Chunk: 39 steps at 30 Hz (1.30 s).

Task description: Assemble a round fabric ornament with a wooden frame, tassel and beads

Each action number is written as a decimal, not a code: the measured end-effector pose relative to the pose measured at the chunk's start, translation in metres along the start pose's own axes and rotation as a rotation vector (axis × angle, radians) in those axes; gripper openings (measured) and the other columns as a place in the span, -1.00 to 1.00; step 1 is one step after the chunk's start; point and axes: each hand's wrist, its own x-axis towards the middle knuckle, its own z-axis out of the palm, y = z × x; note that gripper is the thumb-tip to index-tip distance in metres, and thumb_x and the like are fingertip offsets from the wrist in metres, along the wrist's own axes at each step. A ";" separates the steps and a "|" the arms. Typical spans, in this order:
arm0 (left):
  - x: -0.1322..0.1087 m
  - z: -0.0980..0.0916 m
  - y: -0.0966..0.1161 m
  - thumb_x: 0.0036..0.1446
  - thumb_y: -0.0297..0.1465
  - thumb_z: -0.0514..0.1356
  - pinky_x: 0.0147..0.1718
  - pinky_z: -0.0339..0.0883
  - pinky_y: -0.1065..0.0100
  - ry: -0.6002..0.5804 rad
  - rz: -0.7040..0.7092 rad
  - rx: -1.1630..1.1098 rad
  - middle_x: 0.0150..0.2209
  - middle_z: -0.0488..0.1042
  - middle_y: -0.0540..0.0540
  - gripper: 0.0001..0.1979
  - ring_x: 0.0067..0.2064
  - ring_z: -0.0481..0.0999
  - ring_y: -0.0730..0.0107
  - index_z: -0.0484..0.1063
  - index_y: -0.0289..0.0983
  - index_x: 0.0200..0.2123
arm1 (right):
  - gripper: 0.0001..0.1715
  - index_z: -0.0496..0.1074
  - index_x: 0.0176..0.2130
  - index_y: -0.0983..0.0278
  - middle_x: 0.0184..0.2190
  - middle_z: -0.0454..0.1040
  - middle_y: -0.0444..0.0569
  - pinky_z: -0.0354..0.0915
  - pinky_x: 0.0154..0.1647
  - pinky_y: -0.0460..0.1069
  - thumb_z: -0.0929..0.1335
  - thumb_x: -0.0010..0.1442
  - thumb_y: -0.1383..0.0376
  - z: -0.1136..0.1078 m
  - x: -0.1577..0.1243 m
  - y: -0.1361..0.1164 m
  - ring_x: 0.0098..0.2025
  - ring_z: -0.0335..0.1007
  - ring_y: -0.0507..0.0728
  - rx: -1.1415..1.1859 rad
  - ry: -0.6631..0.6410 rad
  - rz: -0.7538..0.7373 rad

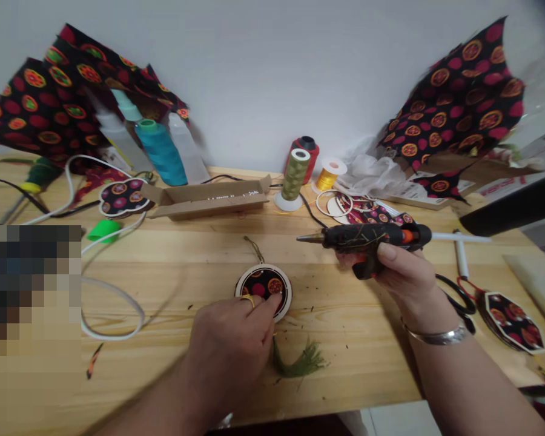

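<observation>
My right hand (404,266) is closed round the handle of a black hot glue gun (358,237), held above the table with its nozzle pointing left. A white glue stick (461,238) juts from its back end. My left hand (234,336) rests on a round pendant (287,297) lying flat on the wood, its fingers bent over the lower left and a fingertip pressing on the face. Dark patterned fabric fills the pendant's pale wooden ring. A cord loop (254,247) sticks out at its top, and a green tassel (302,362) lies below. My left thumb is hidden.
Behind stand a cardboard box (213,203), a green thread spool (296,175), a yellow spool (330,175) and a teal thread cone (162,154). Patterned cloth (463,97) leans at right. An eight-sided ornament (515,321) lies at right, a white cable (138,315) at left.
</observation>
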 end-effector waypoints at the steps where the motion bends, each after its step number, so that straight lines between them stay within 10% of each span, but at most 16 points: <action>1: 0.000 0.000 0.000 0.10 -0.54 0.05 -0.75 0.25 0.28 0.002 0.001 0.002 -0.71 0.44 0.02 -0.70 -0.71 0.43 0.27 0.61 -0.30 -0.34 | -0.63 0.55 -0.50 0.23 -0.55 0.50 -0.07 0.34 -0.48 0.01 0.46 -0.03 -0.02 0.000 0.000 0.001 -0.47 0.41 0.13 -0.009 -0.005 -0.002; 39: 0.001 0.004 0.003 0.13 -0.53 0.01 -0.74 0.26 0.30 -0.024 0.014 0.013 -0.69 0.47 -0.01 -0.66 -0.70 0.45 0.28 0.61 -0.34 -0.27 | -0.62 0.56 -0.47 0.25 -0.57 0.53 -0.07 0.23 -0.61 -0.05 0.48 -0.05 -0.02 -0.001 -0.001 0.002 -0.57 0.36 0.09 -0.016 0.001 0.011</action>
